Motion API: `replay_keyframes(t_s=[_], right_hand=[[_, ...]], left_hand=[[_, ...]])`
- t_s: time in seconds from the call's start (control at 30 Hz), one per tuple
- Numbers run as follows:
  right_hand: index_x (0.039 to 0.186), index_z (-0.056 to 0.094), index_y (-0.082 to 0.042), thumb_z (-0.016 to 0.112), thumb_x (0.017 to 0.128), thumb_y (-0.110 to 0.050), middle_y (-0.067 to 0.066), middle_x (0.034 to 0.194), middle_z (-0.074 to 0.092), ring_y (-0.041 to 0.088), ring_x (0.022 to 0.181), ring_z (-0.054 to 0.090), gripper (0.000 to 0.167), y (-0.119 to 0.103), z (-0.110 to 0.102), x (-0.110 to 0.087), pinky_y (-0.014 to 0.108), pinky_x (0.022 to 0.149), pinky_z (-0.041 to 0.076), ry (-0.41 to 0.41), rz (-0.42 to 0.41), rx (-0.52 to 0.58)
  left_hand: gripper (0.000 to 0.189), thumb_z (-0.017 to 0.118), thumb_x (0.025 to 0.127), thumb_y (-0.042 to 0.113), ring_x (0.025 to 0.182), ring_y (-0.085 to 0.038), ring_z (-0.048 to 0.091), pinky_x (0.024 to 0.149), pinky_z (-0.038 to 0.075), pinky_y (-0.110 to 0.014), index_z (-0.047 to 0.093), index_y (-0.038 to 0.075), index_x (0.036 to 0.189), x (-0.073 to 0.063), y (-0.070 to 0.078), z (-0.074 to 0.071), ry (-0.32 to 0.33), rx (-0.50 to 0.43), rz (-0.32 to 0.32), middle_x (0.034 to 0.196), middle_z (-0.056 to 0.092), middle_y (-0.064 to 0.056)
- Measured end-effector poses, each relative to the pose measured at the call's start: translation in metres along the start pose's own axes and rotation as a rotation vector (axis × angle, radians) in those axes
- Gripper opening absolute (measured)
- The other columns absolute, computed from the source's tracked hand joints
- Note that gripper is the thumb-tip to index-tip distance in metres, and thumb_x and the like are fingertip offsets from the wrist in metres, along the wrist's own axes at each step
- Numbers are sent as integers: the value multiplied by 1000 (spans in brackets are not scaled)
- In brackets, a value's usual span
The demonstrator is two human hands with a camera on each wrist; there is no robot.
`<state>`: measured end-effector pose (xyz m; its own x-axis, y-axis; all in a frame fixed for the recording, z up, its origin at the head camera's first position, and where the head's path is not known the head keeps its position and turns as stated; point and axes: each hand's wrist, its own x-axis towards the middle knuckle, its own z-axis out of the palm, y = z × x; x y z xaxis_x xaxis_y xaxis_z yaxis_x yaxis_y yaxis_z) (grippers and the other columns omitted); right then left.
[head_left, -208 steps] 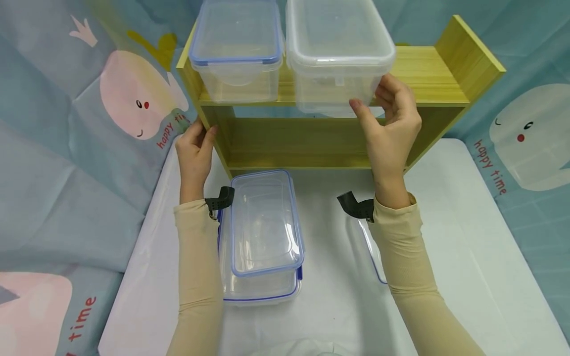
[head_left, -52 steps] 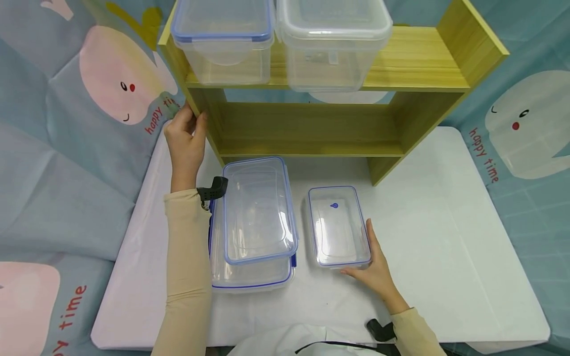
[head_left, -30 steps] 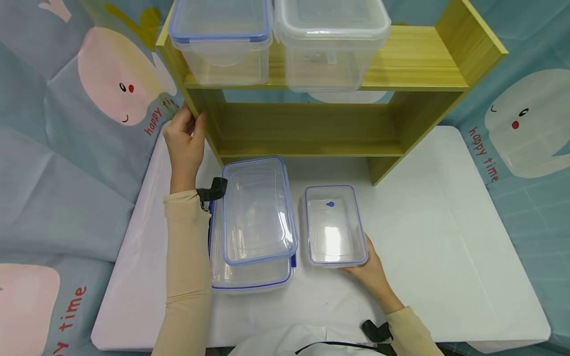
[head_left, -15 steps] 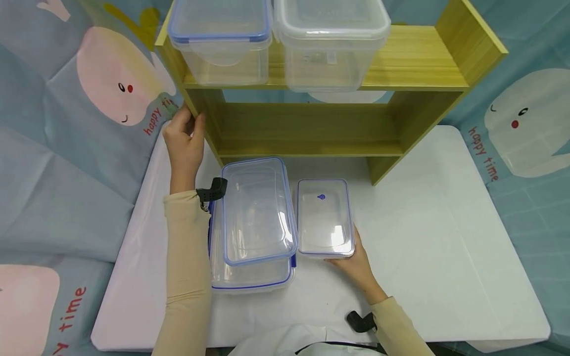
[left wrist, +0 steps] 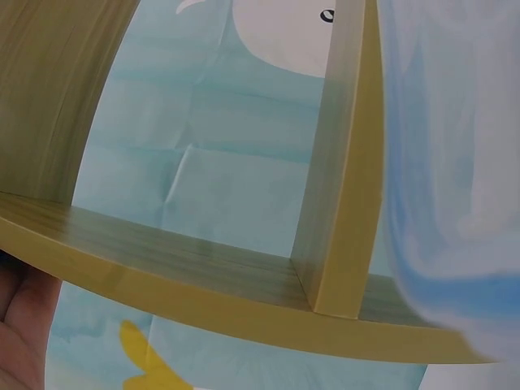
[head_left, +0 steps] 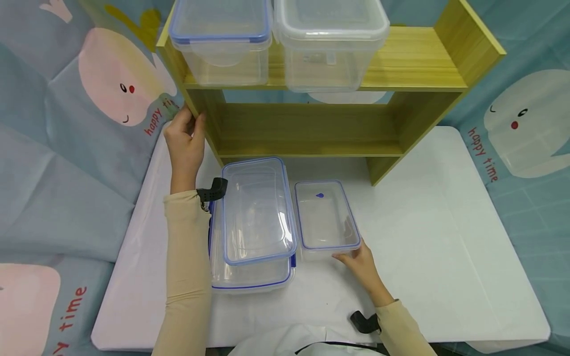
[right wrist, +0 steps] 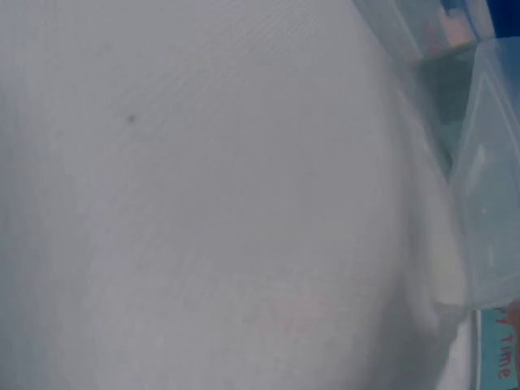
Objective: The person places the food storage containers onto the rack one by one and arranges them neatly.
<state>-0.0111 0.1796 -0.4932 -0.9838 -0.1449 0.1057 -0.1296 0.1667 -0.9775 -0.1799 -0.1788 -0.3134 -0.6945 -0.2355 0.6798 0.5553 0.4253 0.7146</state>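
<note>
At the left end of the wooden shelf [head_left: 307, 126], my left hand [head_left: 184, 148] grips the side panel, thumb in front. In the left wrist view part of that hand [left wrist: 26, 325] shows at the lower left, behind the yellowish board. My right hand [head_left: 360, 264] holds a small clear food container [head_left: 327, 215] by its near right corner, thumb at the near side. The container has a blue-edged lid with a small blue mark, and its left edge lies close beside two stacked flat containers. The upper one [head_left: 258, 212] sits askew on the lower one [head_left: 254, 277].
Two taller lidded boxes stand on the upper shelf: one blue-rimmed [head_left: 222, 54], one with a whitish lid [head_left: 331, 54]. The white table [head_left: 454, 247] extends to the right. A printed curtain [head_left: 62, 198] hangs round the back and sides.
My right hand has come down from the whitish-lidded box to the small container and shifted it left toward the stack. My left hand stays on the shelf's side.
</note>
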Motion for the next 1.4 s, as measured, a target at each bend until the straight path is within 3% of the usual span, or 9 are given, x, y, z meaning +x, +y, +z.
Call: replay_keyframes(t_s=[0.13, 0.27, 0.37, 0.53, 0.7, 0.87, 1.0, 1.17, 1.4], right_hand=[[143, 19, 14, 67, 75, 17, 34, 145, 22, 46, 129, 26, 83, -4, 0, -2, 12, 101, 29, 19, -37, -4], [142, 24, 13, 65, 76, 17, 34, 143, 27, 18, 129, 38, 78, -10, -2, -4, 13, 101, 32, 46, -54, 5], [142, 28, 11, 65, 79, 14, 32, 143, 31, 1, 125, 39, 73, -16, -3, -4, 13, 100, 33, 73, -31, 7], [140, 34, 9, 64, 82, 10, 29, 142, 36, 9, 126, 41, 65, -27, -9, -4, 15, 96, 39, 98, 13, -8], [136, 38, 13, 59, 85, 11, 28, 139, 39, 5, 120, 48, 55, -35, -14, -4, 19, 94, 43, 128, 12, 85], [133, 37, 17, 60, 87, 8, 8, 134, 52, 8, 114, 54, 52, -45, -17, -6, 21, 92, 46, 182, -37, 213], [132, 41, 15, 63, 88, -1, 5, 127, 56, 15, 113, 55, 52, -55, -21, -6, 21, 92, 46, 232, -148, 344], [131, 49, 5, 67, 86, -11, 10, 124, 57, 20, 115, 53, 51, -70, -27, -2, 26, 99, 43, 261, -341, 469], [125, 50, 14, 73, 79, -7, 19, 120, 59, 26, 115, 53, 55, -96, -30, 3, 31, 101, 41, 347, -558, 673]], left_hand=[[18, 57, 92, 2, 89, -9, 63, 83, 53, -24, 63, -13, 101, 0, -1, 0, -3, 8, 0, 97, 66, -21], [18, 57, 92, 2, 89, -9, 62, 83, 53, -24, 62, -13, 101, 0, -1, 0, -3, 10, 2, 98, 66, -21], [18, 57, 92, 1, 89, -8, 62, 83, 53, -24, 62, -14, 101, 0, -1, 0, -2, 11, 5, 98, 66, -21], [18, 56, 93, 2, 89, -8, 63, 83, 53, -24, 62, -13, 101, 1, -2, 0, -4, 20, 12, 97, 66, -22], [19, 56, 93, 2, 92, -14, 65, 84, 52, -25, 62, -13, 102, 1, -5, 1, -16, 37, 34, 98, 65, -23], [18, 56, 93, 1, 91, -14, 65, 84, 53, -25, 62, -14, 102, 2, -7, 1, -17, 31, 47, 98, 65, -23], [18, 56, 93, 1, 90, -8, 63, 83, 53, -25, 62, -14, 100, 2, -8, 2, -21, 18, 60, 96, 65, -23], [18, 56, 93, 1, 91, -12, 64, 83, 53, -26, 62, -14, 100, 3, -8, 2, -18, 25, 65, 97, 65, -23], [18, 55, 93, 1, 91, -19, 65, 84, 53, -26, 61, -14, 101, 2, -8, 3, -22, 29, 63, 97, 65, -21]])
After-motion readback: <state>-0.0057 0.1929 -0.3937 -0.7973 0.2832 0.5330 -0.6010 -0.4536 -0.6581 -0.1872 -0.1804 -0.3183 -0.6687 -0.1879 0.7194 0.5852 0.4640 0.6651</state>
